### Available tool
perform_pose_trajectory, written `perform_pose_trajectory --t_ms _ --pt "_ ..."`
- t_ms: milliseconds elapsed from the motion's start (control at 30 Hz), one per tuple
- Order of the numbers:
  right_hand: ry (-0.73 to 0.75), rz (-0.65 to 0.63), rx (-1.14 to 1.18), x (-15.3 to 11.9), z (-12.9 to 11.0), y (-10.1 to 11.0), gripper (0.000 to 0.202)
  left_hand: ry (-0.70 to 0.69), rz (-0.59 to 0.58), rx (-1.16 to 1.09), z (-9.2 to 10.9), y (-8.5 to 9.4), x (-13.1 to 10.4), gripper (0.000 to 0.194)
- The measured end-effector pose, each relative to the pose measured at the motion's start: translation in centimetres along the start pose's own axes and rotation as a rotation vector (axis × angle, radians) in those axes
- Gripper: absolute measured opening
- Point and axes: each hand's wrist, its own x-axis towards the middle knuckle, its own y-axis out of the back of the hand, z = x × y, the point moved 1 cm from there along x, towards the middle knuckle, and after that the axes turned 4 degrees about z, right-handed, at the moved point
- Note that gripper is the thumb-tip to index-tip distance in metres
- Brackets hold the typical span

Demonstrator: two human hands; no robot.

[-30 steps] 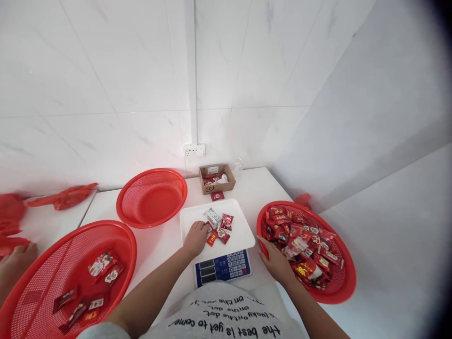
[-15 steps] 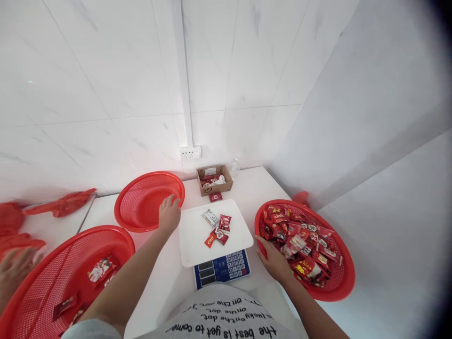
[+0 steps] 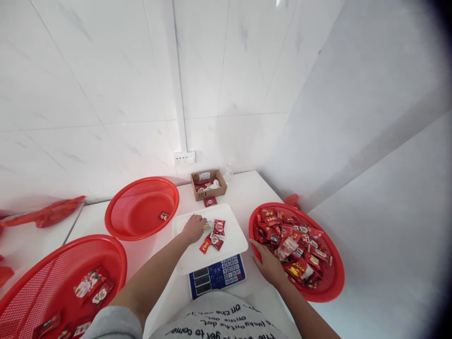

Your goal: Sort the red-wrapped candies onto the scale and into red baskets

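Note:
My left hand (image 3: 193, 228) is over the white scale tray (image 3: 190, 259), its fingers closed on a small silver packet (image 3: 208, 224) that they partly cover. Beside that packet lie a few red snack packets (image 3: 219, 227). The tray sits on a scale with a blue keypad (image 3: 217, 274). At the right, my right hand (image 3: 267, 264) grips the near left rim of a red plastic basket (image 3: 334, 287) heaped with red snack packets.
Behind the tray stands a small cardboard box (image 3: 209, 185) of packets, with one red packet (image 3: 210, 201) in front. Another red basket (image 3: 141, 209) at back left holds one small packet. A larger red basket (image 3: 106, 242) at front left holds several packets. Red bags (image 3: 56, 212) lie at far left.
My left hand has moved right, from the back left basket's rim to the silver packet on the tray. A small packet now shows in that basket. Another person's hand at far left is gone.

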Motion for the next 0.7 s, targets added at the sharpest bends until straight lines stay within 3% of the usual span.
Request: perform_pose_trajectory --t_ms 200,300,367,433,567,700 --pt "0.005 0.014 0.023 0.1 0.4 -0.3 0.047 0.206 0.077 -0.349 0.2 0.8 -2.1 0.032" --pt "0.014 0.027 0.025 0.1 0.6 -0.5 0.046 0.314 0.068 -0.836 0.9 1.4 -3.7 0.033" --pt "0.018 0.029 0.028 0.2 0.7 -0.6 0.046 0.451 0.095 -1.241 1.0 1.6 -4.6 0.028" --pt "0.022 0.031 0.035 0.2 0.8 -0.7 0.047 0.616 0.154 -1.469 0.8 1.6 -5.4 0.021" --pt "0.036 0.040 0.057 0.2 1.0 -0.8 0.046 0.858 0.296 -1.572 -0.8 1.7 -6.5 0.022" --pt "0.029 0.035 0.053 0.2 1.0 -0.8 0.046 0.835 0.405 -1.582 -2.7 3.9 -6.6 0.024"
